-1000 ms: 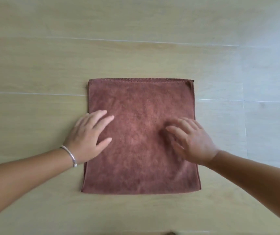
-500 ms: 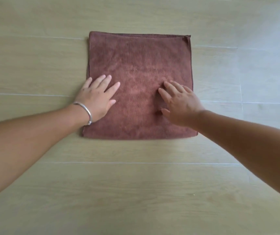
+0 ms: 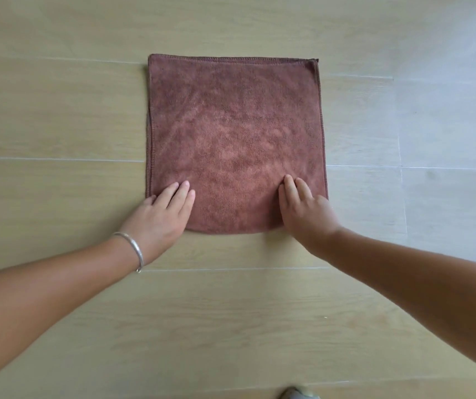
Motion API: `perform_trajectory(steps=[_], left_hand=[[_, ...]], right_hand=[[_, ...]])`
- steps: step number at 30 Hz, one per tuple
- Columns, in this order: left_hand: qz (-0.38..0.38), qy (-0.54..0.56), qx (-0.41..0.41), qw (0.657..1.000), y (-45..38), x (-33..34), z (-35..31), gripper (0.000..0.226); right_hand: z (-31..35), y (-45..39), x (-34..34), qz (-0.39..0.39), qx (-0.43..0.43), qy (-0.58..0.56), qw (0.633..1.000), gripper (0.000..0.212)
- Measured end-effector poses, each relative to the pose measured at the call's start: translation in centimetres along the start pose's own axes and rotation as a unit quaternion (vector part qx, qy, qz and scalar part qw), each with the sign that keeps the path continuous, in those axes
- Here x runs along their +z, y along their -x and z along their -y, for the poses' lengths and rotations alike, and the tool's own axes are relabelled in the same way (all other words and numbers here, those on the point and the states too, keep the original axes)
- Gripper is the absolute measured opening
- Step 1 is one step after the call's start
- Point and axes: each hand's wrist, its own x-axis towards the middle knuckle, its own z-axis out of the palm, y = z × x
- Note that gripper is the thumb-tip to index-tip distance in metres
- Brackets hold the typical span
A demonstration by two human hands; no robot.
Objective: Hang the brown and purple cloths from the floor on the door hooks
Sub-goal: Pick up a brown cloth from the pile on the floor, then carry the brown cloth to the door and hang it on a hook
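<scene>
Head view: both hands' straight fingers (image 3: pixel 180 191) press brown cloth (image 3: pixel 235 133).

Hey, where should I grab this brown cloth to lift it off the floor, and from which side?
Probably by the two near corners. The brown cloth lies flat and square on the floor, and the left hand and right hand already rest flat on those corners. Come from the near edge, slip fingertips under each corner and pinch; it should then hang open, ready for a hook.

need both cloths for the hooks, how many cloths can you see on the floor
1: the brown cloth lies flat on the floor, both hands at its near edge. No purple cloth shows; it may be out of frame.
</scene>
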Motion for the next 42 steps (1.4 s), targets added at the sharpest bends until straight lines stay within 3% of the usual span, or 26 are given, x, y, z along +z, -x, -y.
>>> perform_trajectory(steps=[4, 8, 14, 21, 28, 35, 39, 42], left_hand=[[0.036, -0.021, -0.023, 0.999, -0.9, -2.7, 0.1, 0.050], [0.096, 0.073, -0.147, 0.982, -0.4, -7.3, 1.6, 0.036], [0.044, 0.212, -0.233, 0.948, 4.0, -16.3, 3.3, 0.039], [0.032, 0.331, -0.238, 0.913, 8.5, -30.1, 5.4, 0.044], [-0.002, 0.307, -0.184, 0.934, 13.0, -47.0, 7.9, 0.023], [0.019, 0.198, -0.161, 0.967, 17.7, -64.7, 12.0, 0.022], [0.080, 0.233, -0.144, 0.958, 20.4, -74.7, 14.5, 0.025], [0.056, 0.232, -0.141, 0.961, 22.2, -82.0, 16.3, 0.027]], right_hand=[[-1.7, 0.7, -3.2, -0.026, 0.023, -0.072, 0.997, 0.033], [-3.8, 3.4, -7.4, -0.033, 0.035, -0.130, 0.990, 0.028], [-7.5, 10.0, -14.7, -0.050, 0.050, -0.208, 0.976, 0.024], [-13.0, 18.0, -25.0, -0.029, 0.062, -0.201, 0.977, 0.029], [-20.6, 26.8, -38.4, -0.004, 0.113, -0.219, 0.969, 0.028], [-27.9, 35.3, -52.6, -0.053, 0.132, -0.211, 0.967, 0.028], [-31.8, 39.4, -60.9, -0.093, 0.123, -0.195, 0.969, 0.031], [-34.9, 42.0, -66.9, -0.140, 0.124, -0.176, 0.966, 0.032]])
